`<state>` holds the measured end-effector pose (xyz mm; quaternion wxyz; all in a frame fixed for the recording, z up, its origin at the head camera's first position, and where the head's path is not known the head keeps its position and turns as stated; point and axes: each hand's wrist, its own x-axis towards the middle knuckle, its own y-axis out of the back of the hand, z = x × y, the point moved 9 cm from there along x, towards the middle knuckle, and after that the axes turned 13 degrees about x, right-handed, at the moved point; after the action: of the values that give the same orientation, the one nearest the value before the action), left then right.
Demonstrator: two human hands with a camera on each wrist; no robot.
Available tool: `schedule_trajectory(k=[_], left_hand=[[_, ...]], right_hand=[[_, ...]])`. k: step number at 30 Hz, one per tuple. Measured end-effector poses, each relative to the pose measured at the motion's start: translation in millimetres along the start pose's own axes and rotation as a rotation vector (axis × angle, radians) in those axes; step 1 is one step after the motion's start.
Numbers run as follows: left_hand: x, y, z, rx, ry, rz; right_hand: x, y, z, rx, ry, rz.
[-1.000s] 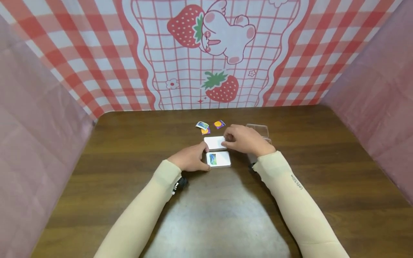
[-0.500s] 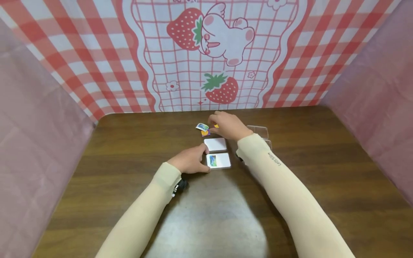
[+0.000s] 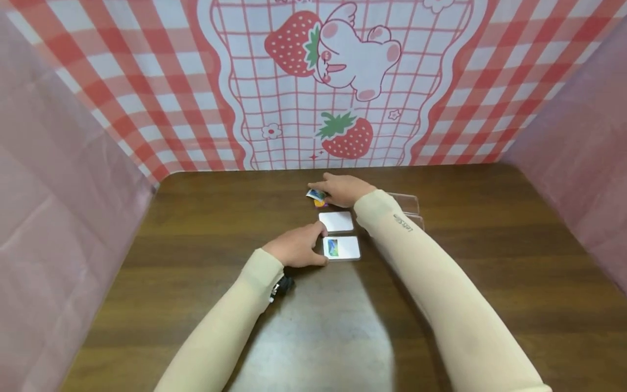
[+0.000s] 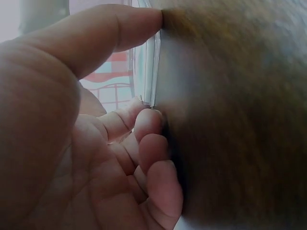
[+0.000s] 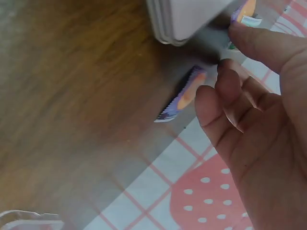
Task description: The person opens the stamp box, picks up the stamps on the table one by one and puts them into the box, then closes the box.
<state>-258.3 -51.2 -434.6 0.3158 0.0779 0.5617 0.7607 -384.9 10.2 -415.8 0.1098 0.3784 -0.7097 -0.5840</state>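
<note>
My left hand (image 3: pixel 296 246) grips the left side of a white rounded block (image 3: pixel 349 247), with a small landscape picture (image 3: pixel 333 247) at its left end. Thumb and forefinger sit at its edges; the left wrist view shows the block's clear rim (image 4: pixel 149 72) between them. A plain white block (image 3: pixel 337 221) lies just beyond. Farther back, my right hand (image 3: pixel 345 190) reaches over a small landscape-printed piece (image 3: pixel 315 194) and a purple-and-orange piece (image 3: pixel 320 203). Its thumb and fingers are apart. Another purple-and-orange piece (image 5: pixel 184 96) lies beside its fingertips.
Clear plastic cases (image 3: pixel 405 203) lie to the right of the blocks, partly behind my right sleeve. The brown wooden table (image 3: pixel 196 234) ends at a red-and-white checked cloth (image 3: pixel 176 87) with strawberries. Pink cloth (image 3: pixel 63 179) hangs at both sides.
My right hand has gone from the far white block to the small printed pieces behind it, moving leftward over them. My left hand keeps its place at the near block.
</note>
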Motion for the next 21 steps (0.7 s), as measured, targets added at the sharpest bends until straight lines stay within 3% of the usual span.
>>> schedule_trajectory(k=[7, 21], left_hand=[[0.2, 0.6, -0.2, 0.002, 0.007, 0.002], [-1.1, 0.8, 0.1, -0.014, 0.03, 0.002]], right_hand=[[4.9, 3.6, -5.9, 0.02, 0.057, -0.001], [2.2, 11.6, 12.7, 0.108, -0.006, 0.105]])
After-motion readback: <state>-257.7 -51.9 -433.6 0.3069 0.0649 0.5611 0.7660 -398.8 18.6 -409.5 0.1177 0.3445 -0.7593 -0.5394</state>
